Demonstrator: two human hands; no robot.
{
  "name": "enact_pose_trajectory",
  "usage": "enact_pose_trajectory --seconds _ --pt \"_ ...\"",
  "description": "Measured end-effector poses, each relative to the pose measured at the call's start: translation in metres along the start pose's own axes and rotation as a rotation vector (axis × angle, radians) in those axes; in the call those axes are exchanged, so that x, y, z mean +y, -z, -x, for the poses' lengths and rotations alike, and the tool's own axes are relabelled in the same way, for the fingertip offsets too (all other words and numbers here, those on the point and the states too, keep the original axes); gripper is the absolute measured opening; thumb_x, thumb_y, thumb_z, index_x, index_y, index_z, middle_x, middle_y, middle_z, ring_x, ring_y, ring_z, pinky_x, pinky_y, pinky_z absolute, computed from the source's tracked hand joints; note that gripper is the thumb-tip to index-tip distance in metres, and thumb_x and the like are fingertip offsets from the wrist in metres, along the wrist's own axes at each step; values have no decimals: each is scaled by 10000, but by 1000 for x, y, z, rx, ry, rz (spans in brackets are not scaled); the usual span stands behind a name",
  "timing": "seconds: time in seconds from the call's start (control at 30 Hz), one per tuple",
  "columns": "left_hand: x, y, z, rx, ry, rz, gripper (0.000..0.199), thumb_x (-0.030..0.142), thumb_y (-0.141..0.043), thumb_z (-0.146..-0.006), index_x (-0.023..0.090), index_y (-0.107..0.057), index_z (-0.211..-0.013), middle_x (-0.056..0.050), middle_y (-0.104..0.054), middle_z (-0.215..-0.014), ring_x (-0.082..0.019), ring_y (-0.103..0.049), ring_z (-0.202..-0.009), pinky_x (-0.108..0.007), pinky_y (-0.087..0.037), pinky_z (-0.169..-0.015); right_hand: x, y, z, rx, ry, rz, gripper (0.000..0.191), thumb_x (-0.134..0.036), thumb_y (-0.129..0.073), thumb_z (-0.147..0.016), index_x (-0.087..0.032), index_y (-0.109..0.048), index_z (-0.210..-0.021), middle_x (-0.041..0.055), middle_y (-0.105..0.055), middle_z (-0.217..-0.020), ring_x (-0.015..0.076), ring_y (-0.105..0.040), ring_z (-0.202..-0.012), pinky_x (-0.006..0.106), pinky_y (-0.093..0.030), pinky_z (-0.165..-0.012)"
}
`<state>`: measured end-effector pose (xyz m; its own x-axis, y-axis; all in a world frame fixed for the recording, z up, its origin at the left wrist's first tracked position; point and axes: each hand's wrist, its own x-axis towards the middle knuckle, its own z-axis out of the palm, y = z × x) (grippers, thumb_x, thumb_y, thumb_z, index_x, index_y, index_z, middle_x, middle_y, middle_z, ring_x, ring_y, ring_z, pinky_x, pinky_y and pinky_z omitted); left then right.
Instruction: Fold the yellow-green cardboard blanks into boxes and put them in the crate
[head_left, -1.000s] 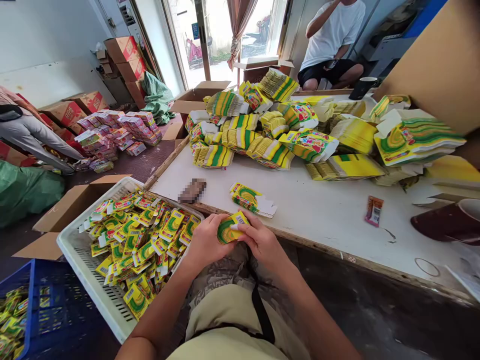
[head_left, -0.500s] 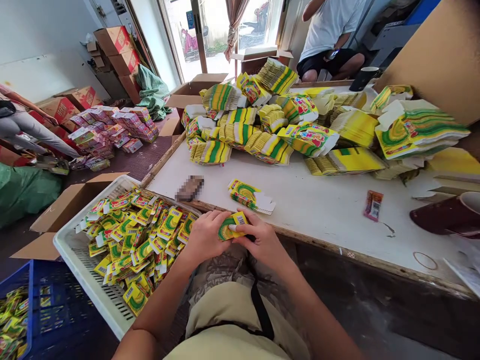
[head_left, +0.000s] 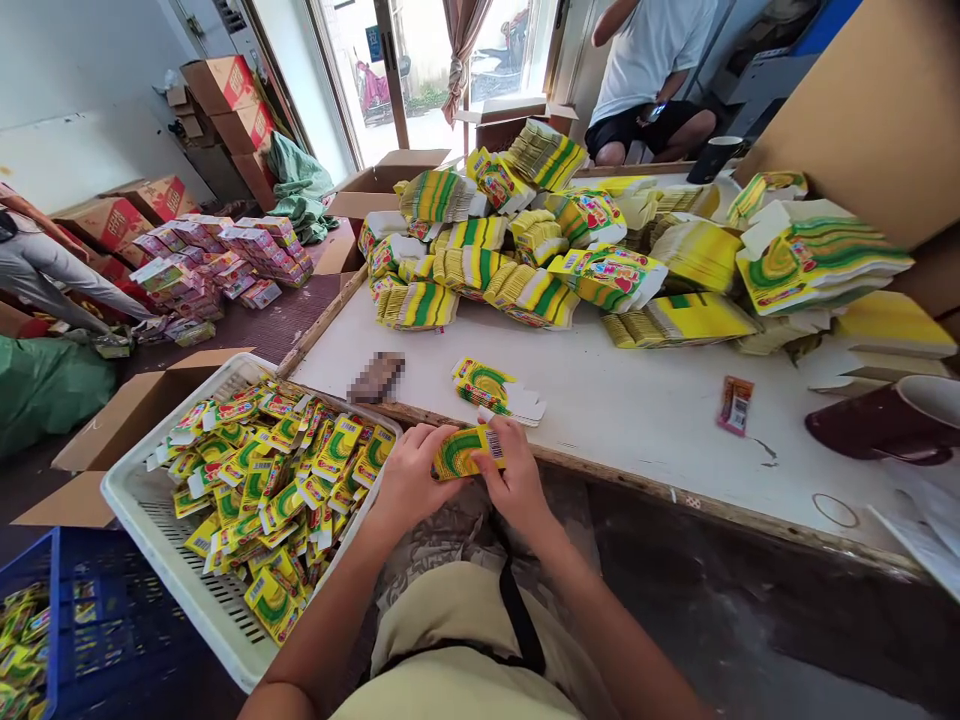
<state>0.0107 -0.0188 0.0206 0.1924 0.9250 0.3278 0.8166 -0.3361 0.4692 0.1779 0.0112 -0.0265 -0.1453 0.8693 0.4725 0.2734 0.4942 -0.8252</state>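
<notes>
Between my two hands is a small yellow and green carton (head_left: 459,452), held near the table's front edge above my lap. My left hand (head_left: 414,478) grips its left end with curled fingers. My right hand (head_left: 514,478) closes on the right end, thumb on the face by the barcode, where a white flap sticks up. Just beyond my hands, a few flat cartons (head_left: 491,388) lie stacked on the white table (head_left: 637,400). To my left stands a white plastic basket (head_left: 142,520) heaped with small yellow cartons (head_left: 277,480).
Bundles of flat yellow cartons (head_left: 480,250) pile up across the table's back. A maroon mug (head_left: 847,425) and a small sachet (head_left: 735,405) are at right. A blue crate (head_left: 112,610) sits lower left. One person (head_left: 652,70) sits beyond the table; another (head_left: 52,260) stands at left.
The carton has turned in my hands, and its barcode end now faces up between my right thumb and fingers. My right hand has shifted its grip. The view has moved slightly.
</notes>
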Motion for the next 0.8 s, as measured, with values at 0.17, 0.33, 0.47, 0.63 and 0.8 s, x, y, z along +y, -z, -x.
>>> enact_pose_trajectory --seconds 0.17,0.33,0.47,0.63,0.8 --pt "-20 18 3 -131 86 30 297 364 -655 -844 216 -657 -1101 -44 -671 -938 -194 -640 -871 -294 -495 -771 17 -13 -15 -93 -47 -68 574 -495 -551 -918 -195 -396 -1383 142 -576 -1252 248 -614 -1078 413 -512 -931" --pt "-95 98 20 -184 419 -206 330 509 -613 -827 227 -720 -962 -49 -707 -912 -224 -651 -825 -312 -490 -770 65 2 -58 21 -188 316 390 -400 -554 -919 -163 -558 -1228 160 -631 -1129 295 -602 -1047 461 -484 -918" --pt "-138 139 42 -70 629 -522 603 583 -640 -747 154 -652 -1170 -170 -681 -1121 -371 -601 -1090 -477 -453 -952 88 3 -68 -12 -245 476 204 -204 -613 -855 -159 -633 -1052 150 -646 -975 296 -591 -953 438 -467 -874" --pt "-113 101 37 -54 518 -53 582 567 -606 -810 171 -594 -1236 -129 -673 -1186 -271 -631 -1086 -430 -474 -979 83 0 -62 33 -239 458 282 -126 -597 -808 -147 -564 -1087 147 -620 -994 300 -584 -951 452 -466 -854" --pt "-53 14 -1 -113 312 659 847 621 -754 -666 211 -479 -1355 -158 -607 -1302 -279 -612 -1164 -442 -506 -962 43 -6 -48 -6 -229 63 433 -275 -654 -802 -207 -429 -1166 11 -588 -847 199 -604 -746 354 -520 -699"
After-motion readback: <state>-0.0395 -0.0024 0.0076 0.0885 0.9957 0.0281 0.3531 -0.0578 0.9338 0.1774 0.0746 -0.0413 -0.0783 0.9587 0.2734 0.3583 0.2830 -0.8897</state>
